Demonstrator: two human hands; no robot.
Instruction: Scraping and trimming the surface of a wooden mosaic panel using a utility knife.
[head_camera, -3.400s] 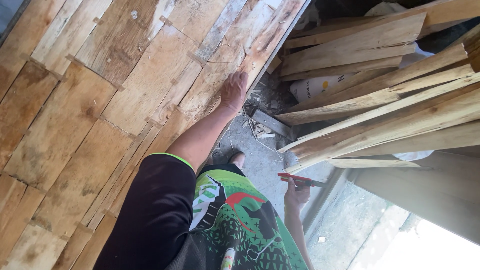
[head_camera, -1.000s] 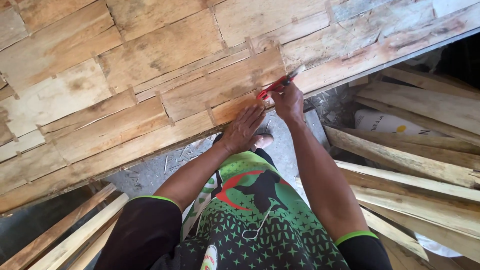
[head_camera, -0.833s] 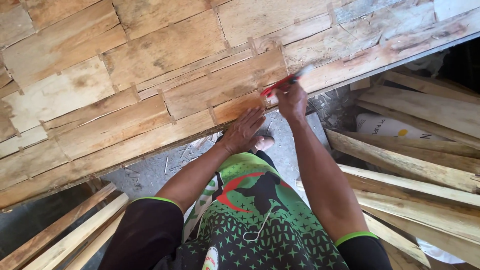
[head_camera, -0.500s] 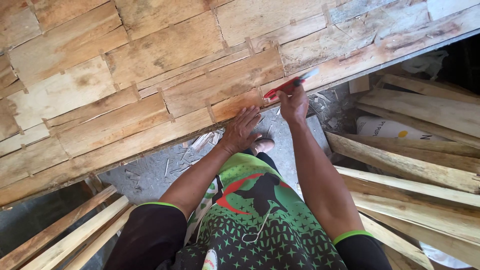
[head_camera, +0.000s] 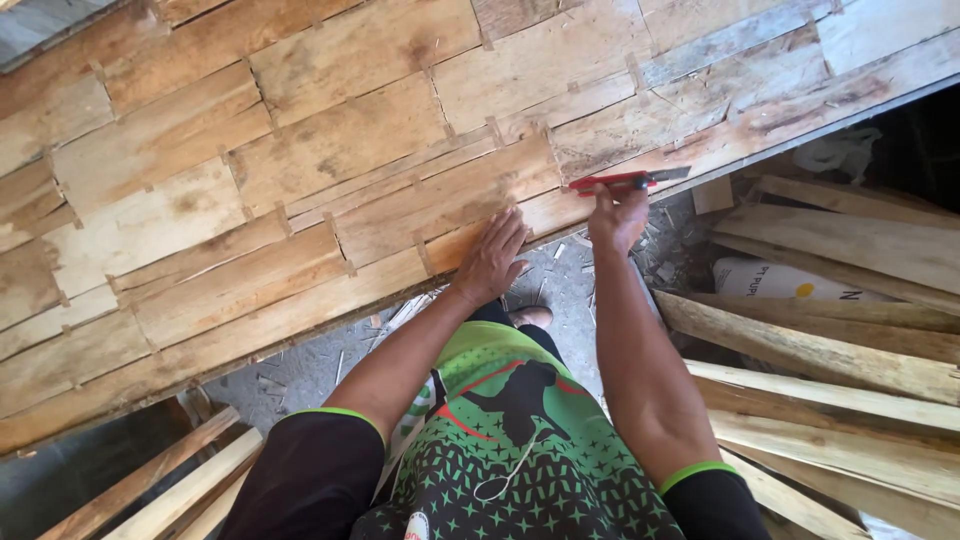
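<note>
We look down from head height at a broad panel of woven wooden strips that fills the upper left; its lower edge runs diagonally from the lower left up to the upper right, and below that edge lies a narrow strip of grey floor scattered with wood chips; stacked wooden planks crowd the right side and a few more slats hem in the lower left, so free room is tight; among the planks on the right lies a white sack with dark lettering and a yellow spot; our left hand presses flat, fingers spread, on the panel near its edge; our right hand, arm stretched forward, grips a red-handled knife held level against the panel's edge, blade pointing right.
</note>
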